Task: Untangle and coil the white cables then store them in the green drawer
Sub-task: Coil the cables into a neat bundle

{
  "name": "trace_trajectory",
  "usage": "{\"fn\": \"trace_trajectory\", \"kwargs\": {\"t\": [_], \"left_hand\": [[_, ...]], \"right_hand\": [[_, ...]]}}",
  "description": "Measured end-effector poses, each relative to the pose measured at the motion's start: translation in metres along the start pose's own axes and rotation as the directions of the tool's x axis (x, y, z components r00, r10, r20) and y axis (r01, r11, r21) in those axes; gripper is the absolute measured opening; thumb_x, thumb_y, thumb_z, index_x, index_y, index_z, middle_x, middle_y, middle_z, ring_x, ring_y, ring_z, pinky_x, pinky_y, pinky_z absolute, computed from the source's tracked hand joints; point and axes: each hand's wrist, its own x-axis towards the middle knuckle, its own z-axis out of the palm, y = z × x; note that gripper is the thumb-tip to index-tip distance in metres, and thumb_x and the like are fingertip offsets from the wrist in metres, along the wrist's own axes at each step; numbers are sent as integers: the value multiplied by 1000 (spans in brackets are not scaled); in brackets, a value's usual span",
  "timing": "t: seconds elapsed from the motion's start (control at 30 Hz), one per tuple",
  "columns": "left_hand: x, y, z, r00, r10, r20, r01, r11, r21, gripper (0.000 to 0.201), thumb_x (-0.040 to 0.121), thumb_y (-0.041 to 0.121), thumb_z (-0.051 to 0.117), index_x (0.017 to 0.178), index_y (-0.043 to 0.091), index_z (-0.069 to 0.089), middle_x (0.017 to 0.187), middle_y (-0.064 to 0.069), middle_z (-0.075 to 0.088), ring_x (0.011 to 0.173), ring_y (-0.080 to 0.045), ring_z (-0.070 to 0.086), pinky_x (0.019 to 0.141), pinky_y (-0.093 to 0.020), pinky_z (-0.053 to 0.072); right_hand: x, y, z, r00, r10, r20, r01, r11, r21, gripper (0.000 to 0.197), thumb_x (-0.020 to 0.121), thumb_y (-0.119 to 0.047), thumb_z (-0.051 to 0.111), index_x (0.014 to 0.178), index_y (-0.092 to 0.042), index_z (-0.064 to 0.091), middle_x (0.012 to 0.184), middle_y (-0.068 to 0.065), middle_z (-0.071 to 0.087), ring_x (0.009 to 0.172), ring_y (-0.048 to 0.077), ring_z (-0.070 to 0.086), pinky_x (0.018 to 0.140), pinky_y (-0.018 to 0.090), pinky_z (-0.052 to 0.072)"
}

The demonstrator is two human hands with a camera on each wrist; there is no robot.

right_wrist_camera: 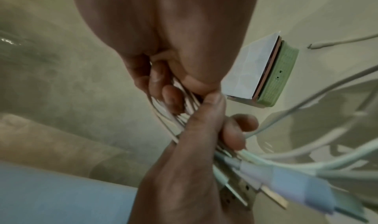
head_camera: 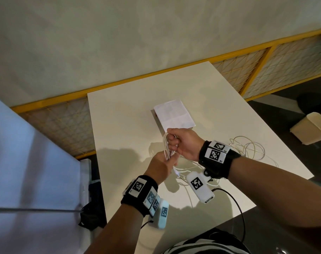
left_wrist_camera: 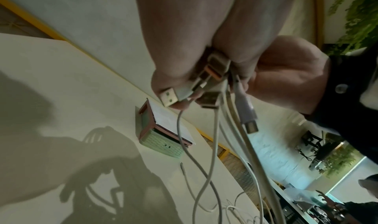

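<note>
Above the middle of the white table (head_camera: 119, 125), both hands hold one bundle of white cables (head_camera: 167, 146). My right hand (head_camera: 171, 142) grips the bundle's looped upper part, its fingers (right_wrist_camera: 163, 90) curled round the strands (right_wrist_camera: 174, 114). Just below, my left hand (head_camera: 171, 159) pinches the lower end, where several USB plugs (left_wrist_camera: 168, 98) stick out from its fingers (left_wrist_camera: 175, 85). More white cable (head_camera: 247, 148) lies in a loose tangle on the table to the right. Behind the hands sits the small green drawer (left_wrist_camera: 163, 141) in a pink frame, apparently closed, white paper (head_camera: 174, 116) on top.
A yellow-framed mesh fence (head_camera: 266, 57) runs behind the table. A beige bin (head_camera: 311, 129) stands on the dark floor at right. A pale blue-white surface (head_camera: 27, 162) fills the left side. A black wire (head_camera: 238, 208) trails from the right wrist gear across the table's near corner.
</note>
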Motion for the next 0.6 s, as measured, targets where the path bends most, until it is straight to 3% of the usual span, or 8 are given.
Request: {"fn": "trace_trajectory", "kwargs": {"t": [0.13,0.2,0.27,0.33,0.4,0.5,0.6], "left_hand": [[1,-1,-2,1000,-20,-10,19,998,-67,36,94,28,56,60,15,60,56,3,60,44,-3,51,53,-15,42],[2,-2,-3,999,-44,4,44,989,-140,39,94,27,55,57,18,65,65,-5,70,52,-6,59,56,-16,43],[2,-2,-5,996,-72,51,82,970,-228,45,96,22,52,54,8,57,59,-16,64,54,-10,64,57,-16,45],[2,-1,-5,991,-68,112,103,930,-353,39,98,17,49,62,5,52,46,-6,50,48,-14,59,68,-27,50],[1,0,-3,986,-50,157,117,880,-460,28,100,15,46,74,6,51,43,2,45,42,-13,49,70,-35,54],[-1,2,-1,988,-47,149,117,854,-507,24,100,15,44,79,6,52,43,5,41,40,-12,41,60,-32,53],[-2,2,2,995,-68,77,98,859,-502,23,99,18,49,80,6,55,43,4,38,40,-13,38,58,-32,49]], "right_hand": [[0,-1,0,999,-1,50,-1,999,38,38,96,-22,39,60,-12,42,47,-4,34,53,14,25,58,25,28],[1,-2,-1,993,-7,114,2,999,49,38,96,-24,37,60,-12,42,52,1,43,53,15,35,61,28,30],[2,-2,-2,986,-5,167,-4,998,56,37,95,-26,37,61,-13,42,57,4,52,56,19,44,64,30,37],[3,-2,-3,984,-4,180,-6,998,56,36,94,-26,36,61,-13,41,58,5,53,58,20,46,64,29,42],[4,-4,-3,987,0,159,-6,999,35,38,96,-26,36,60,-13,40,57,4,50,57,20,44,62,29,41],[7,-6,-4,992,-22,123,28,999,-42,41,97,-27,35,60,-12,44,59,6,49,56,20,43,63,31,38],[9,-3,-8,994,-64,83,77,983,-166,41,97,-33,35,67,-11,51,66,7,52,57,17,49,62,31,39]]}}
